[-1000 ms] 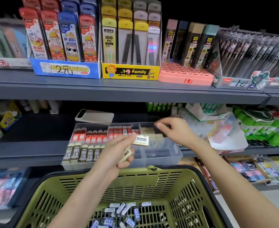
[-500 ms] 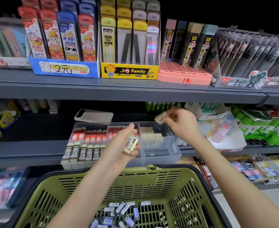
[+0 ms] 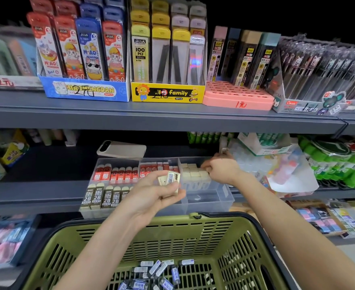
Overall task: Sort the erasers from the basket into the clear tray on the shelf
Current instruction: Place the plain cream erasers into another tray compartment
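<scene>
Since half a second ago the right hand [image 3: 220,171] has dropped from above the clear tray [image 3: 220,193] to the cream erasers [image 3: 193,173] in its right compartment, at the frame's centre. Its fingers curl against them; whether they pinch one cannot be told. Just left, the left hand [image 3: 155,195] grips two wrapped erasers [image 3: 170,181]. Loose erasers [image 3: 157,271] lie in the green basket [image 3: 172,233] at the bottom.

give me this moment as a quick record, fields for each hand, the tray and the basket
clear tray: on shelf; red erasers and 2B erasers at left
basket: green, below; loose erasers on its floor
left hand: holds a few sleeved erasers before the tray
right hand: fingers curled at cream erasers in back right compartment; grip unclear
</scene>
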Action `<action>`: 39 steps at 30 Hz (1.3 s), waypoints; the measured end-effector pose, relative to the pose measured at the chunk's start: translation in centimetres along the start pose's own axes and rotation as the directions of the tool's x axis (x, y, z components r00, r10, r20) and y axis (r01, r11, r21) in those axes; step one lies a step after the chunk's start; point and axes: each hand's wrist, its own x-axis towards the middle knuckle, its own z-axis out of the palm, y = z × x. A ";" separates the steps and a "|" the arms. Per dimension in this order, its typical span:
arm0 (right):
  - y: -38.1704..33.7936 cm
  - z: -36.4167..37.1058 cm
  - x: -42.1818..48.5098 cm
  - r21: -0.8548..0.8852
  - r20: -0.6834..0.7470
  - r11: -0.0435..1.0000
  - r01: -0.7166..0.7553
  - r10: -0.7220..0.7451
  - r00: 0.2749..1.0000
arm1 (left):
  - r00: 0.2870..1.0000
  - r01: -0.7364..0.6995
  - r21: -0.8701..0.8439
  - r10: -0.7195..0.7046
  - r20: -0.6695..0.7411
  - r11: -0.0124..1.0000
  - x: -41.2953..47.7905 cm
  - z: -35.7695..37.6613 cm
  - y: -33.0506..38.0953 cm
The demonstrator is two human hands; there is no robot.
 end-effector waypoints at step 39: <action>-0.4 0.5 1.0 0.082 -0.120 0.996 -0.018 0.028 0.992 | 0.966 -0.229 0.355 0.256 -0.031 0.906 1.7 -1.0 -0.5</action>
